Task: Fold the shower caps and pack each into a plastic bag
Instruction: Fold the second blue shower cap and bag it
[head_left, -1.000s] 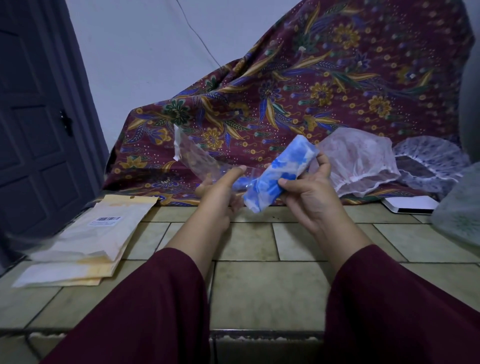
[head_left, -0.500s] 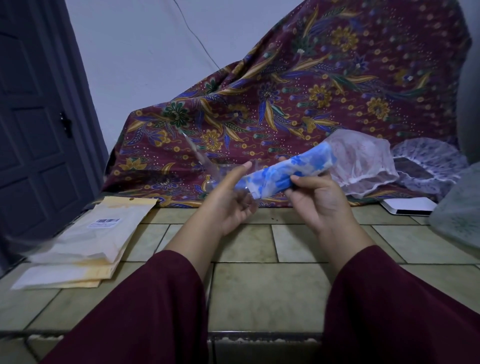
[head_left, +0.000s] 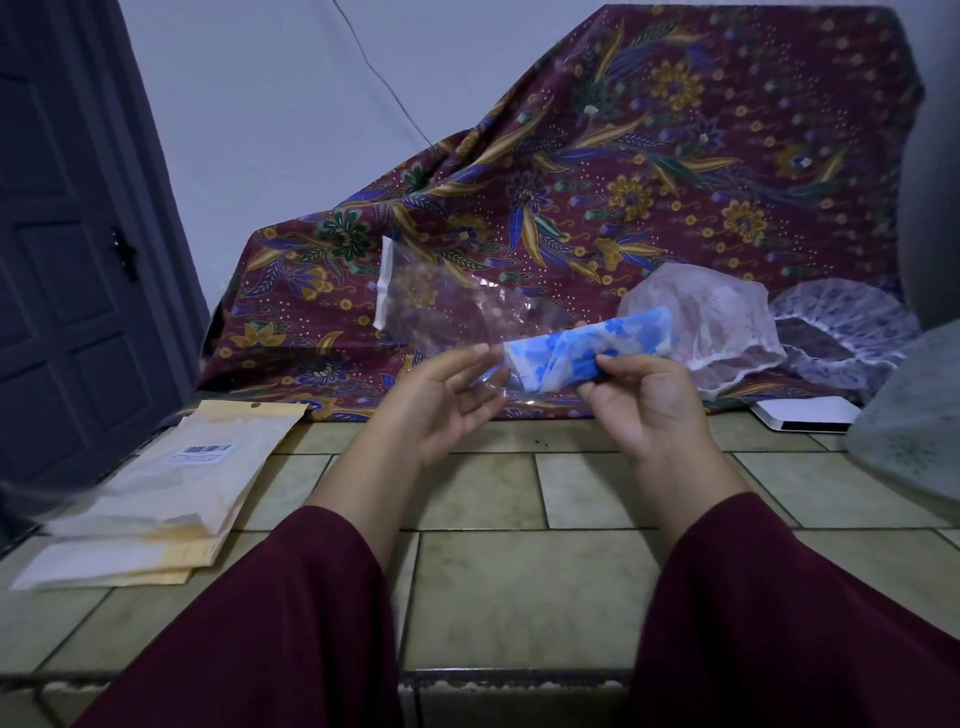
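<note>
1. Since the earlier frames the folded cap (head_left: 589, 349) has levelled out and its left end now sits at the bag (head_left: 447, 312) mouth; the bag's white-strip end has swung back up on the far left.
2. Right hand (head_left: 647, 402) pinches the blue-and-white cap roll near its middle, thumb on the near side, fingers curled behind.
3. Left hand (head_left: 441, 400) has fingers loosely spread, palm up, under the bag's mouth. Whether it actually grips the clear film, cannot tell; plastic is too transparent there.
4. Cap is held in the air above the tiles (head_left: 519, 587), near the batik cloth (head_left: 623, 182), between both hands.
5. Progress: this cap is folded, insertion just starting, most of it outside the bag.
6. Left to do: push it in fully, likely seal the flap.
7. Two more caps lie unfolded at far right, a pinkish one (head_left: 711, 322) and a lacy one (head_left: 841, 332). Both look untouched.
8. Flat packets (head_left: 171, 493) lie on the left; contents unclear.
9. No packed bag visible.
</note>
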